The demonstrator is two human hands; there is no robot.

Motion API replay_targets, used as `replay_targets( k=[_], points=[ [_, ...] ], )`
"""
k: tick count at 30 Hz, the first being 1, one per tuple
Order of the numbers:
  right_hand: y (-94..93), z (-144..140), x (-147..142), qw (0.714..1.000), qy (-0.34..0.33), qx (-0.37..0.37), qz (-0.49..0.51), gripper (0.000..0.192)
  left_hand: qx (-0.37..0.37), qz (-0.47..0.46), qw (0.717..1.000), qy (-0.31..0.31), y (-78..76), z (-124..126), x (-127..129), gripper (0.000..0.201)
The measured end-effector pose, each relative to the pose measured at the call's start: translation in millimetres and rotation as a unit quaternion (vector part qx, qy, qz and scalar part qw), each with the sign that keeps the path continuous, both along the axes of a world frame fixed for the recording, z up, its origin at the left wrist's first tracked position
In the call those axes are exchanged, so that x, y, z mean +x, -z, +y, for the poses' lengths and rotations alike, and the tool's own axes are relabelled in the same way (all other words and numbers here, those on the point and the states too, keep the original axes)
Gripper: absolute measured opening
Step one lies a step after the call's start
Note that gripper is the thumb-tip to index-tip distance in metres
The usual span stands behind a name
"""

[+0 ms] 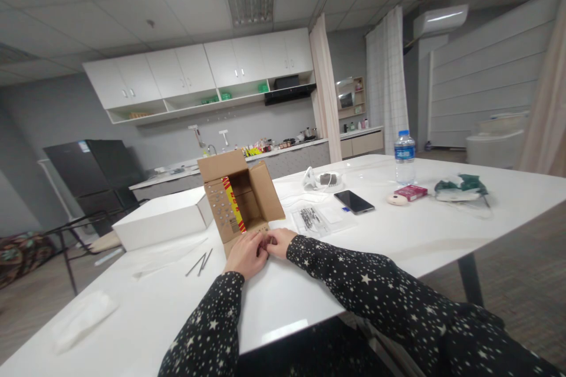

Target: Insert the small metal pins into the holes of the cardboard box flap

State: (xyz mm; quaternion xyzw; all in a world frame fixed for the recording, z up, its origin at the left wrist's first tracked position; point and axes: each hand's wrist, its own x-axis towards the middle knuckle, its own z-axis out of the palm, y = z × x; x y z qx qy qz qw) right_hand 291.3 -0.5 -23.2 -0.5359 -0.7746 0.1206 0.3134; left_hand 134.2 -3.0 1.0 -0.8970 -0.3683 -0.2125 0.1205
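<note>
Both hands, left hand (244, 254) & right hand (278, 242), meet w/ fingers curled at the open brown cardboard box (239, 197), lying sideways mid glossy white counter (309, 300); can't tell what they're pinching.

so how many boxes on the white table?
2: an open brown cardboard box touched by both hands, left hand and right hand, and a closed flat white box to its left. None seem hidden.

Cardboard box (239, 200) mid-table (442, 230); flat carton (161, 218) just left, phone (354, 201) right (bottle (404, 157) behind it), both hands (260, 250) before box.
</note>
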Motion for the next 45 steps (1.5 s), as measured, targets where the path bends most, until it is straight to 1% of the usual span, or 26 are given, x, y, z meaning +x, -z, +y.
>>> replay_targets(
  k=[6, 11, 17, 21, 26, 34, 45],
  points=[
    [1.5, 2.2, -0.5, 1.0, 0.013, -0.013, -0.008, 0.021, 0.008, 0.004, 1.0, -0.023, 2.5, 4.2, -0.6, 0.007],
    [2.0, 3.5, -0.8, 1.0, 0.014, -0.019, -0.006, 0.022, 0.037, 0.018, 0.998, -0.052, -1.1, 2.7, 0.4, 0.01],
    [2.8, 4.3, -0.5, 1.0, 0.014, -0.015, -0.007, 0.022, 0.072, -0.003, 0.995, -0.071, -2.9, 0.7, 0.7, 0.014],
    [3.4, 4.0, -0.2, 1.0, 0.01, -0.011, -0.003, 0.021, 0.084, -0.015, 0.994, -0.065, -2.3, 2.5, 0.5, 0.016],
    [2.7, 2.6, 0.3, 1.0, 0.013, -0.006, -0.002, 0.02, 0.072, -0.038, 0.996, -0.046, -0.3, 5.4, -0.4, 0.022],
    [2.2, 2.7, -0.2, 1.0, 0.006, -0.011, -0.008, 0.02, 0.059, -0.026, 0.997, -0.047, 0.1, 6.6, -1.2, 0.023],
    [-0.1, 0.9, 0.0, 1.0, 0.014, -0.018, -0.006, 0.021, 0.087, -0.01, 0.995, -0.054, 2.3, 9.8, -2.0, 0.021]
  ],
)
